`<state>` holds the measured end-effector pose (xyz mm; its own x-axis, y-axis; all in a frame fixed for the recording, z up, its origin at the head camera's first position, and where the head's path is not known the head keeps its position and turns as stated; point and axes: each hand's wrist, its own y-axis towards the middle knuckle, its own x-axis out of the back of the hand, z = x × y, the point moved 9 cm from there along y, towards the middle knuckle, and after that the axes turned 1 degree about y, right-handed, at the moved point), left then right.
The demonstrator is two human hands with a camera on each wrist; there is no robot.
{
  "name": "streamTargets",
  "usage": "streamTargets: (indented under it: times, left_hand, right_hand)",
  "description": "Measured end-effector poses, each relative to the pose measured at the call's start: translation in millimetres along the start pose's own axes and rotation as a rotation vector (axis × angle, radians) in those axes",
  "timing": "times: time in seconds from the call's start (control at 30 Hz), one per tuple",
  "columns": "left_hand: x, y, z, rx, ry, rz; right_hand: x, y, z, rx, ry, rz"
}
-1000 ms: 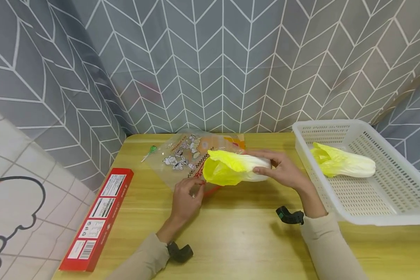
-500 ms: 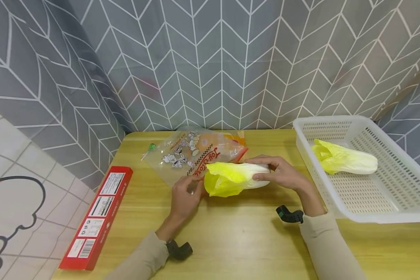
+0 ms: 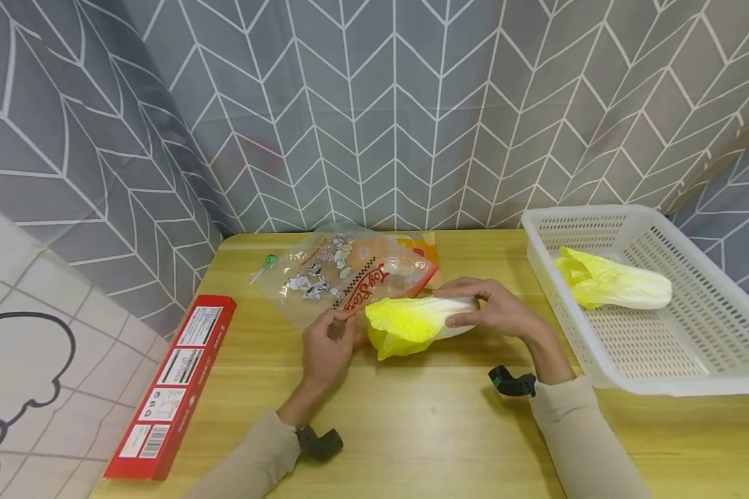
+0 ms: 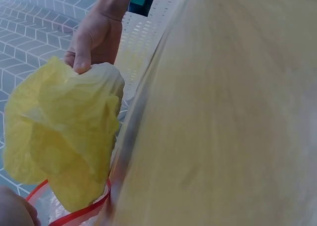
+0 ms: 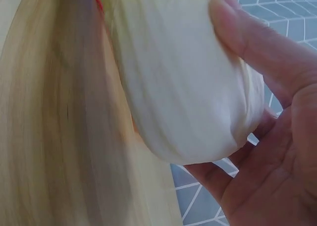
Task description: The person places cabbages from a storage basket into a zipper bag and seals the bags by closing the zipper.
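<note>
Napa cabbage (image 3: 415,321) held low over the wooden table (image 3: 412,430), leafy end at the red-rimmed mouth of the printed zip bag (image 3: 343,277). Right hand (image 3: 496,310) grips its white stem; left hand (image 3: 326,344) pinches the bag's rim.

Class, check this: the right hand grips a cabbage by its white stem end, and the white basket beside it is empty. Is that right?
Not quite. The right hand does grip the cabbage by its white stem end, but the white basket holds a second cabbage, as the head view shows.

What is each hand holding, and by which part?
Right hand grips the cabbage by its white stem end; left hand pinches the plastic bag at its red-edged mouth.
</note>
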<state>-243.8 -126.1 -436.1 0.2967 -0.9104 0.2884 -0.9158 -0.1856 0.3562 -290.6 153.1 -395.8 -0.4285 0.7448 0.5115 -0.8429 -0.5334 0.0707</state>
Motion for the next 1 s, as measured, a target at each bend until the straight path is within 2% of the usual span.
streamTargets:
  times: [0.23, 0.57, 0.73, 1.0]
  left_hand:
    - [1.5, 1.1, 0.7, 0.004, -0.05, -0.022]
    - [4.2, -0.3, 3.0, 0.031, -0.032, -0.048]
    - [5.1, -0.6, 5.1, 0.052, -0.054, -0.046]
    - [6.7, 0.2, 5.4, 0.048, -0.065, -0.071]
  right_hand:
    - [-3.7, 0.3, 8.6, 0.023, -0.082, 0.008]
    - [-5.4, 0.3, 10.2, 0.029, -0.077, 0.019]
    - [-7.5, 0.6, 11.0, 0.024, -0.078, 0.034]
    - [-7.6, 0.0, 8.6, 0.019, -0.095, 0.034]
